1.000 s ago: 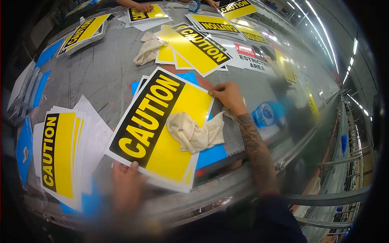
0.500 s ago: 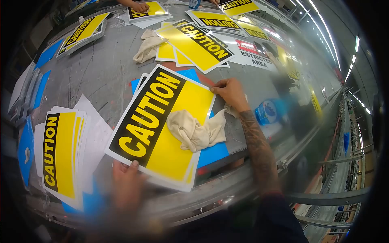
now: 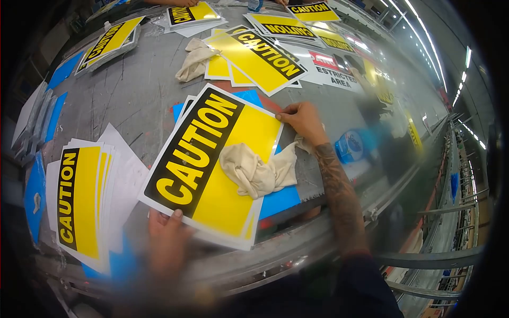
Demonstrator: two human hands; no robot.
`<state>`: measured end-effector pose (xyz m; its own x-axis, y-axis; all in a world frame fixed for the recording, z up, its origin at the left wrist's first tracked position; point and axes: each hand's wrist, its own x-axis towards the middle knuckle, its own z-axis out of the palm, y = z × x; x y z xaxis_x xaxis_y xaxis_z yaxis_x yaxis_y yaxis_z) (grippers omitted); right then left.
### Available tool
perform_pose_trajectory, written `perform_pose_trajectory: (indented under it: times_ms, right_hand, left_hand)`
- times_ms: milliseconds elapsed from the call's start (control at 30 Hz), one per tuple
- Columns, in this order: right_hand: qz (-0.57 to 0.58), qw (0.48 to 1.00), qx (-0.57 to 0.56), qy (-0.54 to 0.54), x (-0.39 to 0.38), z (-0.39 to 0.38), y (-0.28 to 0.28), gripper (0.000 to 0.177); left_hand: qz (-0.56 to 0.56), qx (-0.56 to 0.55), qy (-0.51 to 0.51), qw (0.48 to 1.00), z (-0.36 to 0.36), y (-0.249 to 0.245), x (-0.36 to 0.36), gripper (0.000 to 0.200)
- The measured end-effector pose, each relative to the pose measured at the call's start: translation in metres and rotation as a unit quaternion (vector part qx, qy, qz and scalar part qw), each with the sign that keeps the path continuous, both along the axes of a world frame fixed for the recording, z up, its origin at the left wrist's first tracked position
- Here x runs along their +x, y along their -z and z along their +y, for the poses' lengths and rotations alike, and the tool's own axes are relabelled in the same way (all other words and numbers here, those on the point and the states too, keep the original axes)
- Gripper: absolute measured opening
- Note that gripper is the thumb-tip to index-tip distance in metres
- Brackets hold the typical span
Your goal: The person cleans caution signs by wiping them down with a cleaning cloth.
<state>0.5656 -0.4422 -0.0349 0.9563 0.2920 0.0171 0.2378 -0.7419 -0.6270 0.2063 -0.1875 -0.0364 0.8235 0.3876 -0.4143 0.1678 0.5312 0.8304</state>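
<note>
A yellow and black caution sign (image 3: 212, 159) lies tilted on top of other sheets in front of me. My right hand (image 3: 303, 121) pinches its upper right corner. At its lower left corner, my left hand (image 3: 168, 233) grips the edge, thumb on top and the other fingers partly hidden and blurred. A crumpled cream cloth (image 3: 254, 169) rests on the sign's yellow half. Blue sheet material (image 3: 281, 204) shows from under the stack. Left of it stands a pile of caution signs (image 3: 85, 196) with white sheets beside it.
More caution signs (image 3: 265, 58) overlap farther back, near a second cloth (image 3: 195, 59) and a restricted area sign (image 3: 335, 74). A blue-labelled bottle (image 3: 350, 147) is right of my forearm. Another person's hand (image 3: 186, 2) shows at the top. The table's metal edge (image 3: 286, 254) runs nearest me.
The other person's hand at the top has shifted slightly upward, partly out of view. Both my hands keep their hold on the sign.
</note>
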Motion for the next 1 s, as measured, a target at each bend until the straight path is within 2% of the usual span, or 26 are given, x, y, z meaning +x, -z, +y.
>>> perform_pose_trajectory:
  times_ms: [167, 300, 667, 833, 867, 900, 967, 1000]
  right_hand:
    - [0.006, 1.0, 0.016, 0.01, 0.0, 0.0, 0.001, 0.03]
    - [-0.031, 0.999, -0.011, -0.014, 0.004, -0.001, 0.005, 0.031]
    - [-0.017, 1.0, -0.004, -0.008, 0.005, -0.002, 0.005, 0.032]
    - [-0.051, 0.997, 0.028, -0.058, 0.003, -0.01, 0.002, 0.035]
    - [-0.034, 0.996, -0.038, -0.067, 0.003, -0.016, -0.001, 0.038]
    - [0.062, 0.987, 0.107, -0.102, 0.01, -0.032, 0.02, 0.036]
    - [0.083, 0.994, -0.02, -0.073, -0.001, -0.016, -0.006, 0.052]
    - [0.095, 0.99, -0.085, -0.064, 0.0, -0.004, -0.016, 0.061]
  left_hand:
    - [0.001, -0.003, 0.005, 1.0, 0.001, 0.001, 0.0, 0.051]
    - [0.028, 0.005, -0.011, 1.0, 0.0, 0.0, -0.001, 0.053]
    - [0.039, 0.0, -0.017, 0.999, 0.001, 0.007, -0.002, 0.052]
    - [0.006, -0.021, 0.009, 1.0, 0.002, 0.005, -0.002, 0.056]
    - [-0.02, -0.035, 0.024, 0.999, 0.0, 0.002, 0.0, 0.055]
    - [0.064, -0.064, 0.023, 0.996, 0.0, 0.028, 0.003, 0.052]
    - [-0.005, -0.075, -0.02, 0.997, -0.004, 0.028, -0.004, 0.052]
    - [-0.024, -0.067, -0.007, 0.997, -0.001, 0.021, -0.005, 0.054]
